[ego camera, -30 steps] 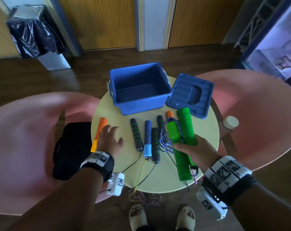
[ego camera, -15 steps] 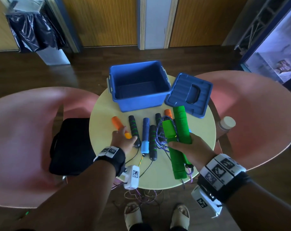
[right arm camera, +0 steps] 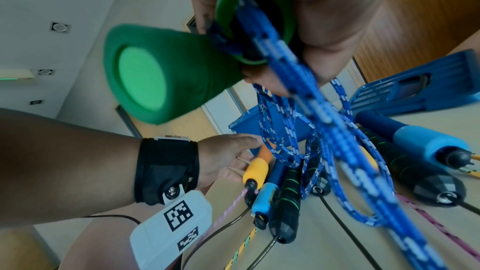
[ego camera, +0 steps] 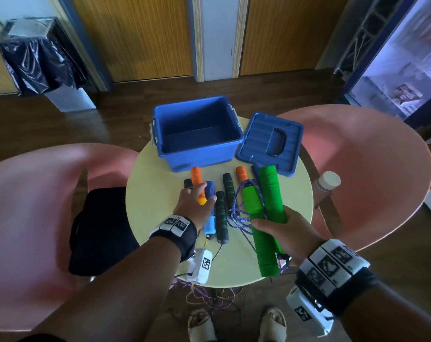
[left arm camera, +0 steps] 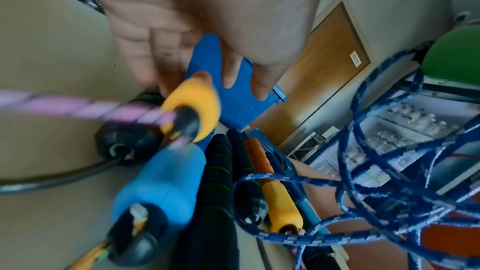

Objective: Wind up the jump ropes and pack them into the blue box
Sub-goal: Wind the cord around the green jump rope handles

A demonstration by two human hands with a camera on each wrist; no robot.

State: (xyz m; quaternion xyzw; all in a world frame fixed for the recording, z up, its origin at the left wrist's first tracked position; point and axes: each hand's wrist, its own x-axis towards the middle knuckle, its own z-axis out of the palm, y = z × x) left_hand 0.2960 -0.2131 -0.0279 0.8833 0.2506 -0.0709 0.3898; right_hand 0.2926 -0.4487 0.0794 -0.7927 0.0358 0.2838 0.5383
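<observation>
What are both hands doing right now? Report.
Left hand: holding the orange handle.
Right hand: gripping both green handles.

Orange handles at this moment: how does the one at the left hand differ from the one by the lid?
The left orange handle is in the left hand and lies across the other handles; the right orange handle lies untouched on the table. The left one shows its full length; the right one is partly hidden behind the green handles. Both are orange with yellow ends.
</observation>
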